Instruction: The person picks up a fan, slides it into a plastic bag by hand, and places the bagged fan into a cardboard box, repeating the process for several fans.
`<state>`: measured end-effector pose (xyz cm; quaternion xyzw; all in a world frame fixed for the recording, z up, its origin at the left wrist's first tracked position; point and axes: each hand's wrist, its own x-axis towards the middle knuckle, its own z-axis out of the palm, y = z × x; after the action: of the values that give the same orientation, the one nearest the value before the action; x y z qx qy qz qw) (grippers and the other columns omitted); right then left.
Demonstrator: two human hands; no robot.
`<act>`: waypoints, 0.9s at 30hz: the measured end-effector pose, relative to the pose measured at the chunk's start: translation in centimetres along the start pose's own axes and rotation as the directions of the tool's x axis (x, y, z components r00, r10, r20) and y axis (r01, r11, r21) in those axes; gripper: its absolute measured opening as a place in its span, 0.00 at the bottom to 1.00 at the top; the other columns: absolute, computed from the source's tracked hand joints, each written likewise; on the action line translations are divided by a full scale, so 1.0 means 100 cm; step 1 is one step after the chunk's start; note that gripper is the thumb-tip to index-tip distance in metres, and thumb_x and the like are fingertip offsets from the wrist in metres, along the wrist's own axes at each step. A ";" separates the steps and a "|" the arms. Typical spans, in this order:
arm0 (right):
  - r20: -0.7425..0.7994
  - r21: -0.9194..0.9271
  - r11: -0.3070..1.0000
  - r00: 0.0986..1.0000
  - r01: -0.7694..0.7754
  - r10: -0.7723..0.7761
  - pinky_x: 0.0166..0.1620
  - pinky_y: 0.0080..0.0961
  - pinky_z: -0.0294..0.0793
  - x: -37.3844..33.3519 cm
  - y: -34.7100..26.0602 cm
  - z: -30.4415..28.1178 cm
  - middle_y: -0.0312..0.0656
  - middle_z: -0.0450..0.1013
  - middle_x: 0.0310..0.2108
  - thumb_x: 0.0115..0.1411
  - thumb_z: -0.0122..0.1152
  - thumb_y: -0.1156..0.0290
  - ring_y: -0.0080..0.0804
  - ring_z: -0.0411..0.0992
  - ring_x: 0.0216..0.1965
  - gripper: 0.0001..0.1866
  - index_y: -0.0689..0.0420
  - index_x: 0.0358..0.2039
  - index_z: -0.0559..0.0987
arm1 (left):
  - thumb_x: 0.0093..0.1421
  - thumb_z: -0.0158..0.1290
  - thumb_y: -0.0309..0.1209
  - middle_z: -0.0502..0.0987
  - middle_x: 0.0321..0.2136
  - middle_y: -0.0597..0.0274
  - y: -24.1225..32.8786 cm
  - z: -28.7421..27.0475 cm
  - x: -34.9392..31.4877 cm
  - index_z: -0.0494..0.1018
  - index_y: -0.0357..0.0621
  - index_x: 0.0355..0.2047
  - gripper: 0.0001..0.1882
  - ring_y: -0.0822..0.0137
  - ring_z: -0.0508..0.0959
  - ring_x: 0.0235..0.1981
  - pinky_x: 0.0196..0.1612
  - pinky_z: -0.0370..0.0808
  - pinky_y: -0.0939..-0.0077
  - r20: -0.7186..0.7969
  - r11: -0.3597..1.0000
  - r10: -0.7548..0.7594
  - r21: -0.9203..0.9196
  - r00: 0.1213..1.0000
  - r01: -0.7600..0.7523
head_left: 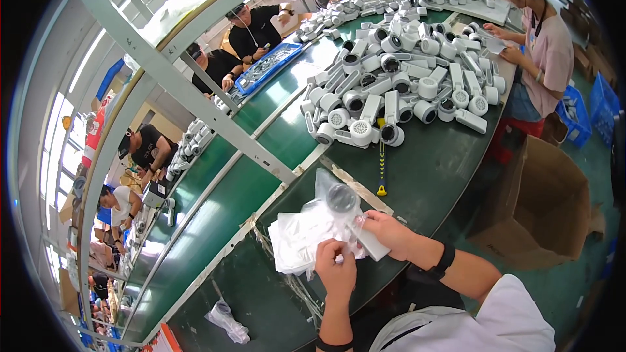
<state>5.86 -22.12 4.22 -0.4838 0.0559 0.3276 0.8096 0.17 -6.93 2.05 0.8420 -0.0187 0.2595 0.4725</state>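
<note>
White handheld device (373, 242), head end in clear plastic bag (322, 186), held over table (433, 169) nr its near edge. R hand (389, 231) clasps handle; L hand (336, 267) curled at bag, can't tell if pinching. Bag stack (290, 244) beside; yellow-handled tool (382, 173) farther up, then pile of similar devices (427, 88) twd far end.

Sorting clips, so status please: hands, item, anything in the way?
Right hand holding white device. Left hand close by, grip unclear. Device's round head inside clear bag. Bag pile alongside, nothing visibly blocking.
</note>
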 end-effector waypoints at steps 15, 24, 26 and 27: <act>-0.229 -0.091 0.929 0.900 0.359 -0.370 0.31 0.18 0.68 0.002 0.028 0.007 0.33 0.72 0.31 0.66 0.56 0.66 0.16 0.68 0.30 0.10 0.59 0.39 0.73 | 0.48 0.57 0.20 0.73 0.33 0.57 0.035 -0.018 -0.015 0.69 0.39 0.34 0.12 0.61 0.73 0.32 0.36 0.71 0.74 0.223 0.996 0.082 -0.058 0.971 -0.071; -0.118 -0.509 0.703 0.769 0.497 -0.629 0.33 0.23 0.74 -0.010 0.038 0.026 0.51 0.78 0.33 0.64 0.54 0.66 0.31 0.78 0.30 0.15 0.65 0.41 0.79 | 0.67 0.49 0.30 0.73 0.49 0.56 0.016 -0.004 -0.002 0.65 0.37 0.55 0.19 0.62 0.75 0.49 0.53 0.72 0.65 0.320 0.316 -0.596 -0.750 0.737 0.581; -0.116 -0.545 0.706 0.794 0.452 -0.597 0.31 0.22 0.74 -0.019 0.023 0.023 0.44 0.78 0.28 0.64 0.54 0.69 0.25 0.75 0.27 0.13 0.66 0.41 0.80 | 0.68 0.46 0.32 0.73 0.51 0.51 0.014 -0.003 0.000 0.62 0.33 0.58 0.22 0.56 0.75 0.51 0.56 0.72 0.59 0.239 0.272 -0.684 -0.793 0.690 0.544; -0.114 -0.579 0.706 0.817 0.408 -0.565 0.29 0.20 0.74 -0.022 0.018 0.021 0.38 0.78 0.23 0.65 0.54 0.71 0.18 0.72 0.23 0.12 0.66 0.41 0.80 | 0.68 0.46 0.32 0.73 0.51 0.51 0.013 -0.007 0.000 0.62 0.33 0.58 0.22 0.56 0.75 0.51 0.56 0.72 0.59 0.230 0.274 -0.687 -0.797 0.690 0.538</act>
<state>2.61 -20.86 4.85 -0.7263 -0.0527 0.0293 0.6848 -0.48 -7.08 3.34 0.4363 0.2277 0.0827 0.8666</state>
